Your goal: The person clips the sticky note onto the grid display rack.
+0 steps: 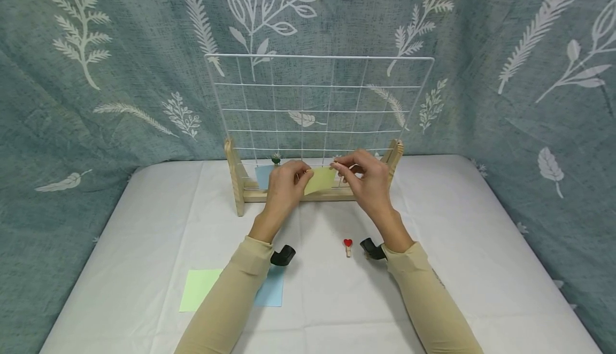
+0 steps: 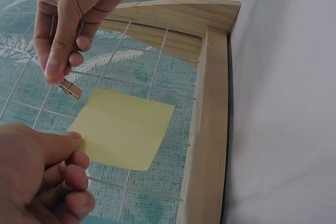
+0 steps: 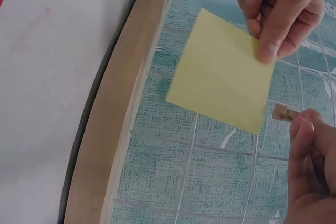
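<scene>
My left hand (image 1: pixel 287 183) pinches a yellow sticky note (image 2: pixel 125 129) by one edge, holding it against the lower part of a white wire grid (image 1: pixel 317 85). Between thumb and fingertips of my right hand (image 1: pixel 368 177) is a small wooden clothespin (image 3: pixel 283 113), its tip just beside the note's corner. Left of my left hand, a blue note (image 1: pixel 263 176) hangs on the grid, with a dark green clip decoration (image 1: pixel 276 159) at its top. The grid stands upright in a wooden base (image 1: pixel 332 195).
On the white table (image 1: pixel 481 268) lies a clothespin with a red heart (image 1: pixel 348 244). Partly under my left forearm are a green note (image 1: pixel 198 289) and another blue note (image 1: pixel 271 289). Black wrist cameras (image 1: pixel 283 256) sit on both wrists. A patterned curtain (image 1: pixel 144 76) hangs behind.
</scene>
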Demonstrator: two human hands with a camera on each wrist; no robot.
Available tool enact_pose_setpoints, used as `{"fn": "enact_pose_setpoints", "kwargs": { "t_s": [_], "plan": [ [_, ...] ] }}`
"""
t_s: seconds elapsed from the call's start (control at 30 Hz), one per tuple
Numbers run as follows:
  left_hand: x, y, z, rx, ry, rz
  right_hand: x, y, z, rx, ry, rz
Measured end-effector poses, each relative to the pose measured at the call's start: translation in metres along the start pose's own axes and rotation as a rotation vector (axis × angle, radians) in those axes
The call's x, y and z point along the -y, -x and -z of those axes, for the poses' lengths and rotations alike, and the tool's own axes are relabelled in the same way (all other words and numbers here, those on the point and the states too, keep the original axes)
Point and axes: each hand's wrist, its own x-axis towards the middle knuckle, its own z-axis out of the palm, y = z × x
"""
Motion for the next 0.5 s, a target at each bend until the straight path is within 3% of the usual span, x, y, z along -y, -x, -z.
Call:
{"fn": "enact_pose_setpoints", "kwargs": {
  "t_s": [0.37, 0.5],
  "plan": [
    [-0.0013, -0.0001, -0.0065, -0.055, 0.005, -0.03, 0.0011, -0.0027, -0.0063, -0.036, 0.116, -0.019],
    [-0.0025, 0.0012, -0.009, -0.054, 0.013, -0.007, -0.0004, -0.0019, -0.0079, -0.027, 0.126, -0.019]
  ]
}}
